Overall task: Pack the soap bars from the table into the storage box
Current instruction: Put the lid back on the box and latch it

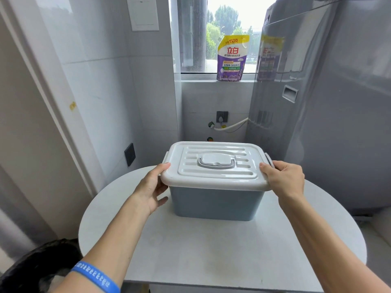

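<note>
A blue-grey storage box stands on the far half of a round white table. Its white lid, with a grey carry handle folded flat in the middle, sits closed on top. My left hand grips the lid's left edge, thumb on top and fingers down the box's side. At the lid's right edge, beside the grey side latch, my right hand holds on. No soap bars are in view, and the box's inside is hidden.
A tall grey washing machine stands close on the right of the table. A purple and yellow detergent pouch stands on the window sill behind. Tiled wall on the left; a black bin at lower left.
</note>
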### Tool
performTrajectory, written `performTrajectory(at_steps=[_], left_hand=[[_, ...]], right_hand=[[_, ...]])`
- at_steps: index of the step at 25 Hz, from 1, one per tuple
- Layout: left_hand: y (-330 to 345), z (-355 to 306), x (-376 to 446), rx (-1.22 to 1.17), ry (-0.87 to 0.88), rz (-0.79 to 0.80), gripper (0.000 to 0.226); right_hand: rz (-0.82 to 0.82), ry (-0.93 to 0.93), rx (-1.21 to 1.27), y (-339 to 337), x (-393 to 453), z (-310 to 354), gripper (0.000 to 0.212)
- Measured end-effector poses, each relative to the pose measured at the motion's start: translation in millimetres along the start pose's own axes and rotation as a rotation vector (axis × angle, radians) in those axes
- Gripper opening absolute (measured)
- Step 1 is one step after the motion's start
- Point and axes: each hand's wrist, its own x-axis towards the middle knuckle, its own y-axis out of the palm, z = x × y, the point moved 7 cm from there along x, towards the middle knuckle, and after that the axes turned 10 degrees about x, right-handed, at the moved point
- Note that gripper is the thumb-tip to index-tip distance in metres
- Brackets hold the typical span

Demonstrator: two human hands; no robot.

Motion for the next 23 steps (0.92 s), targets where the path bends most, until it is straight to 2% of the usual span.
performTrajectory(at_steps=[3,6,11,13,16,23], left_hand=[[-12,-16,0,0.028,0.264,-0.252,0.021],[-9,-28,-8,0.221,0.480,-0.392,0.039],[-7,-48,-20,0.579,0.678,-0.583,0.041],[-1,-45,-21,0.583,0.665,-0.561,0.037],[10,-32,-16,0.465,0.622,-0.459,0.023],[18,-50,31,0.319,0.609,-0.347,0.022]], right_hand=[[-0.013,0.001,0.003,-1,-1,1,0.027],[-0.018,-0.015,-0.019,-1,-2,3,0.032],[-0.015,-0.032,-0.048,0,0,3,0.040],[-0.016,-0.023,-0.025,0,-1,2,0.034],[-0.005,0.013,0.071,4,1,-3,0.024],[-0.008,0.048,0.088,30,45,-4,0.027]])
